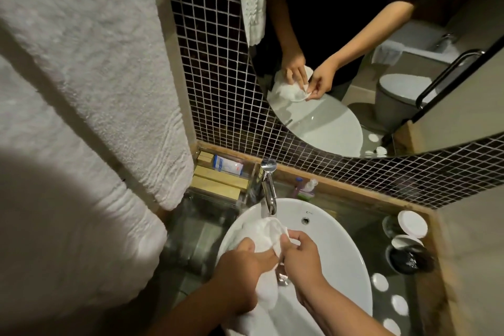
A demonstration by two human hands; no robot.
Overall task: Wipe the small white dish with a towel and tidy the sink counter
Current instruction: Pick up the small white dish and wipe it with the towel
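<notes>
While the small white dish (275,229) sits mostly wrapped in a soft white towel (263,292) above the oval porcelain basin (335,251), the left hand (240,273) is closed around dish and cloth, and the right hand (302,262) pinches the towel's edge at the rim. A chrome faucet (268,188) stands just behind. Round white lids (412,224) crowd the glass counter (365,224) to the right; thick terry towels (81,90) hang close on the left.

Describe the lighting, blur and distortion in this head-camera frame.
Head view: dim warm light; wide-angle bending curves the hanging towel and mosaic wall; a dark blurred shape covers the lower left; both hands, left hand and right hand, look slightly soft; glare on the faucet.
</notes>
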